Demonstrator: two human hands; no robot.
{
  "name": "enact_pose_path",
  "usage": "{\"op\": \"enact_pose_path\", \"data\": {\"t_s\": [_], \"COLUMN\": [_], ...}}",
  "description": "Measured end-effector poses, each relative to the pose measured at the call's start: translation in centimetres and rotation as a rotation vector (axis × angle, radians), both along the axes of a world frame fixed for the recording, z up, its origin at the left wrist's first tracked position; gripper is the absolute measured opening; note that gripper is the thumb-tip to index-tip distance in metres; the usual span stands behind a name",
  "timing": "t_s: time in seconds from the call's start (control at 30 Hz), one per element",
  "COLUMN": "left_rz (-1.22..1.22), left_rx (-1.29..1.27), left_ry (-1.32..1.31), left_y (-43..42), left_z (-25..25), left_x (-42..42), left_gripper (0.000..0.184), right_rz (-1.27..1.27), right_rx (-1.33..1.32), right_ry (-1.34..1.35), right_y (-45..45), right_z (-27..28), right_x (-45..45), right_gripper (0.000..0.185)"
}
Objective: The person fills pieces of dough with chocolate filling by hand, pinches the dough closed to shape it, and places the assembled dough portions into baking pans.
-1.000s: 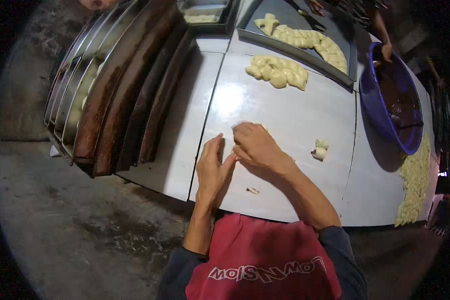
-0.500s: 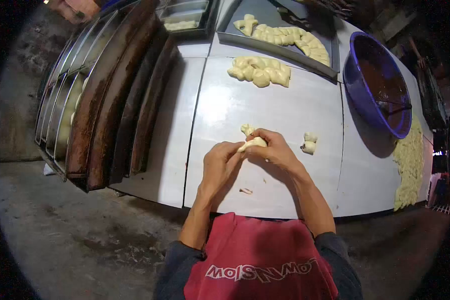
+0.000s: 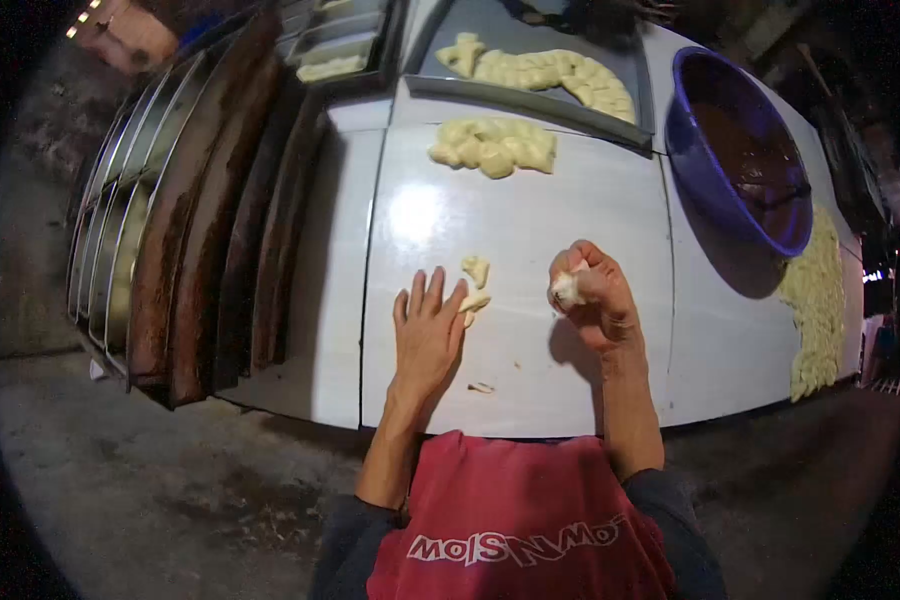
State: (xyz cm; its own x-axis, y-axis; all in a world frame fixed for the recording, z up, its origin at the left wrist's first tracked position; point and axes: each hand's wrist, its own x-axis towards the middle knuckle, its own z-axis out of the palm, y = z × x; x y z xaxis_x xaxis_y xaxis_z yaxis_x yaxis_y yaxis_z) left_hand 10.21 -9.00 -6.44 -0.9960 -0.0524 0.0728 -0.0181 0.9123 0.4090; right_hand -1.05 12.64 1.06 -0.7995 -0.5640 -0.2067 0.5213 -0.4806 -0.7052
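My left hand (image 3: 428, 330) lies flat on the white tabletop with its fingers apart. Beside its index finger are small pale dough pieces (image 3: 476, 270), one just above another. Raised a little over the table, my right hand (image 3: 597, 300) has its fingers curled round a small piece of pale dough (image 3: 568, 288), which shows a dark spot at its lower side. A small brownish scrap (image 3: 481, 387) lies near the table's front edge. Farther back sits a lumpy row of joined dough (image 3: 493, 147).
A metal tray (image 3: 530, 97) with shaped dough is at the back. Right of it stands a purple basin (image 3: 685, 150) with brown contents, beside a spread of pale pieces (image 3: 813, 320). Stacked rusty metal trays (image 3: 205, 220) line the left. Another compartmented tray (image 3: 342, 50) is behind them.
My hands have separated. My left hand has flattened on the table, and my right has lifted rightward with dough. The small two-part dough piece at the right is no longer visible on the table.
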Motion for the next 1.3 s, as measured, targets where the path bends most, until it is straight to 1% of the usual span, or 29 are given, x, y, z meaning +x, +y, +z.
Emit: {"op": "enact_pose_path", "data": {"t_s": [0.07, 0.1, 0.13, 0.2, 0.3, 0.33, 0.37, 0.4, 0.43, 0.47, 0.5, 0.53, 0.57, 0.6, 0.63, 0.67, 0.73, 0.77, 0.8, 0.87, 0.9, 0.93, 1.0, 1.03, 1.07, 1.13, 1.17, 1.27, 1.3], "left_rz": [0.032, 0.032, 0.052, 0.024, 0.002, -0.002, 0.093, 0.066, 0.110, 0.052, 0.052, 0.071, 0.052, 0.058, 0.008, -0.043, -0.220, -0.267, -0.315, -0.411, -0.364, -0.318, -0.303, -0.356, -0.320, -0.250, -0.243, -0.235, -0.244], "left_rx": [0.066, 0.140, 0.247, 0.450, 0.944, 0.999, 1.231, 1.321, 1.280, 1.271, 1.273, 1.264, 1.343, 1.309, 1.286, 1.258, 1.065, 1.049, 1.039, 1.025, 1.155, 1.285, 1.524, 1.556, 1.652, 1.568, 1.699, 1.493, 1.444], "left_ry": [-0.022, 0.007, 0.032, 0.053, -0.021, -0.019, -0.143, -0.117, -0.102, -0.067, -0.097, -0.121, -0.125, -0.199, -0.069, 0.059, 0.303, 0.353, 0.404, 0.509, 0.532, 0.562, 0.452, 0.401, 0.269, -0.116, -0.096, -0.312, -0.227], "left_y": [0.2, 0.2, 0.4, 1.4, 4.1, 4.8, 5.9, 6.8, 7.3, 7.6, 7.9, 8.1, 8.9, 9.2, 10.3, 11.5, 12.8, 13.7, 14.6, 17.1, 18.6, 20.1, 22.4, 23.0, 23.6, 24.3, 24.8, 22.0, 21.1], "left_z": [0.2, 0.9, 2.2, 4.3, 6.8, 6.2, 6.9, 7.5, 7.1, 6.2, 5.8, 5.5, 5.2, 5.5, 5.7, 6.0, 6.9, 7.0, 7.1, 7.3, 7.4, 7.6, 8.0, 7.6, 7.7, 6.5, 6.0, 6.0, 4.7], "left_x": [-0.1, -0.1, -0.6, -1.6, -4.0, -4.9, -5.5, -6.1, -6.5, -6.7, -6.9, -7.0, -7.3, -7.4, -7.5, -8.0, -9.3, -9.9, -10.4, -11.6, -12.0, -12.4, -12.7, -13.1, -13.0, -13.2, -12.8, -12.9, -13.1], "left_gripper": [0.053, 0.063, 0.073, 0.084, 0.083, 0.072, 0.049, 0.035, 0.029, 0.026, 0.026, 0.025, 0.028, 0.042, 0.051, 0.062, 0.075, 0.073, 0.073, 0.074, 0.078, 0.082, 0.093, 0.104, 0.103, 0.100, 0.089, 0.066, 0.054], "right_rz": [-0.090, -0.045, -0.053, 0.015, -0.002, 0.012, 0.038, 0.064, 0.007, -0.040, -0.116, -0.227, -0.327, -0.417, -0.415, -0.415, -0.422, -0.375, -0.397, -0.403, -0.358, -0.387, -0.388, -0.338, -0.377, -0.444, -0.498, -0.538, -0.438], "right_rx": [-0.057, 0.040, 0.117, 0.200, 0.259, 0.272, 0.347, 0.424, 0.573, 0.720, 0.789, 0.832, 0.867, 0.887, 0.716, 0.711, 0.715, 0.704, 0.496, 0.005, -0.108, -0.196, -0.222, -0.160, -0.098, 0.024, 0.155, 0.674, 0.873], "right_ry": [0.043, 0.038, 0.116, 0.119, 0.066, 0.071, 0.119, 0.160, 0.235, 0.298, 0.299, 0.448, 0.595, 0.743, 0.608, 0.586, 0.549, 0.473, 0.404, 0.105, 0.021, 0.034, 0.061, 0.077, 0.105, 0.162, 0.273, 0.477, 0.568], "right_y": [0.8, 1.4, 1.5, 2.4, 1.7, 1.9, 2.1, 2.4, 2.9, 3.5, 3.5, 4.3, 5.0, 5.4, 5.9, 6.2, 6.8, 6.9, 6.8, 6.6, 7.3, 7.8, 9.0, 10.2, 11.2, 13.5, 15.1, 21.0, 23.3], "right_z": [0.7, 1.5, 2.0, 0.7, 0.7, -0.1, -0.5, -0.7, -0.6, -0.5, -0.3, -0.5, -1.0, -1.7, -2.0, -1.7, 0.9, 1.7, 1.0, 3.0, 4.8, 4.5, 4.5, 4.9, 5.4, 6.5, 6.8, 7.6, 6.7], "right_x": [-0.7, -0.9, -0.6, -0.3, 0.5, 0.5, 0.4, 0.3, 0.2, 0.1, 0.3, 0.2, 0.1, 0.2, 0.0, -0.1, 0.2, 0.2, 0.4, 0.7, 0.5, 0.0, -1.1, -1.9, -2.8, -5.5, -7.6, -15.6, -18.8], "right_gripper": [0.045, 0.064, 0.063, 0.056, 0.046, 0.043, 0.040, 0.038, 0.035, 0.033, 0.033, 0.029, 0.026, 0.025, 0.031, 0.033, 0.037, 0.042, 0.037, 0.030, 0.023, 0.018, 0.017, 0.016, 0.016, 0.016, 0.017, 0.018, 0.019]}}
